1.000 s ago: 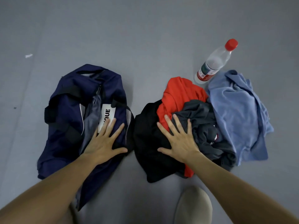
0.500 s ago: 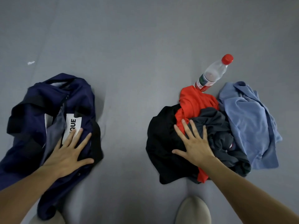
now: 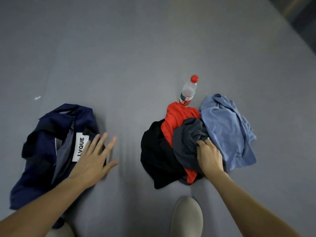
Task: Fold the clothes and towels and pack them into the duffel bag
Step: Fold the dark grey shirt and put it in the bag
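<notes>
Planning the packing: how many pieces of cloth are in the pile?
4: black garment at the left, red one behind, dark grey one on top, gripped by the right hand, light blue one at the right. More may lie underneath.

From my feed I log two arms, both bare from the frame edge to the wrist: left forearm (image 3: 42, 207) and right forearm (image 3: 248, 202). The left hand (image 3: 93, 161) shows short, plain nails, slightly blurred. The right hand (image 3: 209, 155) presents its back and knuckles to the camera. Low in frame sits a rounded beige form (image 3: 186, 218) in smooth fabric, with a second beige patch (image 3: 59, 230) at the lower left edge. Knee or shoe, I cannot tell from here.
</notes>
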{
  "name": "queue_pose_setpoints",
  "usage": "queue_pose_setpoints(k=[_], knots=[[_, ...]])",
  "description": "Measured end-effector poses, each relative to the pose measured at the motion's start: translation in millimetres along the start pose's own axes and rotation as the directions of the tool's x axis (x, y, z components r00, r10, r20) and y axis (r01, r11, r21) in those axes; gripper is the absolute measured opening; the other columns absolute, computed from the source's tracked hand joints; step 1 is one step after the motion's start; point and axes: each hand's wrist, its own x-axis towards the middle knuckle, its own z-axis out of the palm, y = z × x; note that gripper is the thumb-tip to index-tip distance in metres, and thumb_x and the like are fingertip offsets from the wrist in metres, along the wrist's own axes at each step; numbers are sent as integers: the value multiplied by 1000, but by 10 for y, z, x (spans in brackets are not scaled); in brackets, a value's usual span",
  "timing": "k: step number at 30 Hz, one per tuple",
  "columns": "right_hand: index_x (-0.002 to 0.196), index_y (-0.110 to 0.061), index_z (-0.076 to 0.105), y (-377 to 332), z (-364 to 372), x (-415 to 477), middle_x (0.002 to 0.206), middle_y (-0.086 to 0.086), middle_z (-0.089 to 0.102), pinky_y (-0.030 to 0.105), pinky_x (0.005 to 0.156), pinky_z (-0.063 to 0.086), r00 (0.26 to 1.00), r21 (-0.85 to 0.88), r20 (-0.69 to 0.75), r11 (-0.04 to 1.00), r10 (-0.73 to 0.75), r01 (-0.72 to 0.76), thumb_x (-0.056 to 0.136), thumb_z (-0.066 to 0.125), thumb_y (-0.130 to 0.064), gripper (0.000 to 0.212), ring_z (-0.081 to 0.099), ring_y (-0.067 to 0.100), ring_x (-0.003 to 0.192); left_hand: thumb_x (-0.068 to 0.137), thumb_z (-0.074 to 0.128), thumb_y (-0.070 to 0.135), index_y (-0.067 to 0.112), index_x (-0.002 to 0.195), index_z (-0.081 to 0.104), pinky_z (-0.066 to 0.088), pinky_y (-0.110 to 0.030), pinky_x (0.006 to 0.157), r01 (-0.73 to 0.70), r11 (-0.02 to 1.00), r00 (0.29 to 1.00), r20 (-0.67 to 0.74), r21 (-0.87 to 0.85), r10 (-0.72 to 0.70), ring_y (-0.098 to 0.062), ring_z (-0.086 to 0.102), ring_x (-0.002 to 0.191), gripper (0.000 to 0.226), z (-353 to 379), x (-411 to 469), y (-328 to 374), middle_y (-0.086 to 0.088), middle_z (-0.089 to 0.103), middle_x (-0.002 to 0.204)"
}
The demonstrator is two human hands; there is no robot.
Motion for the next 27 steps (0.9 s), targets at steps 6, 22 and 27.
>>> queue_pose_setpoints(k=[6, 22, 27], knots=[[112, -10, 64, -561, -1212, 109, 103, 13, 59, 38, 68, 40, 953, 226, -270, 953, -140, 204, 99, 50, -13, 19, 60, 38, 88, 101, 37, 56, 30, 160, -8, 25, -51, 121, -182, 977, 967, -160, 111, 198, -35, 21, 151, 78, -1309, 71, 516, -13, 31, 161], [108, -18, 71, -2534, -2923, -694, 103, 4, 75, 40, 95, 56, 991, 976, -65, 199, -120, 88, 96, 63, -11, 16, 71, 18, 99, 88, 68, 52, 44, 156, 18, 40, -24, 103, -108, 783, 908, -381, -613, -173, 0, 42, 132, 85, -2889, -747, 1183, 19, 45, 148], [125, -18, 66, -2740, -2688, -763, 118, -1, 72, 33, 102, 51, 955, 981, -21, 176, -295, 76, 96, 57, 0, 35, 67, 12, 113, 94, 64, 30, 42, 136, 53, 53, -40, 91, -22, 625, 843, -350, -780, -408, -8, 68, 95, 45, -2806, -649, 890, 12, 72, 104]])
